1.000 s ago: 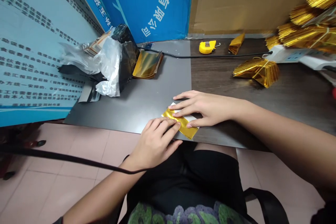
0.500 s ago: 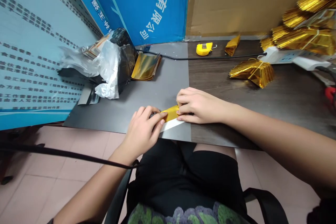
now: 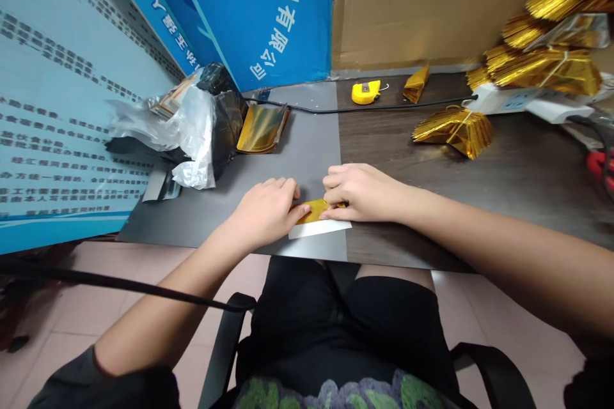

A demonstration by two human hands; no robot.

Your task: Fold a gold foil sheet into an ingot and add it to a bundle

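A sheet of gold foil paper (image 3: 314,211) lies near the table's front edge, with a white strip (image 3: 320,228) showing along its near side. Its left end is held by my left hand (image 3: 269,209), thumb on the gold face and fingers curled beyond it. Over the right end, my right hand (image 3: 357,193) pinches the gold paper with bent fingers. Both hands hide the ends of the sheet, so its full shape cannot be seen.
Beyond my hands lie a stack of gold sheets (image 3: 263,128), a yellow tape measure (image 3: 366,92), a folded gold piece (image 3: 416,84) and a tied gold bundle (image 3: 455,131). Plastic bags (image 3: 196,128) sit at left. A black cable (image 3: 407,107) runs to a white power strip (image 3: 508,99).
My left hand has shifted up and turned flatter, its fingers now beyond the sheet. The white strip lies straighter and shows farther right. The view has shifted slightly.
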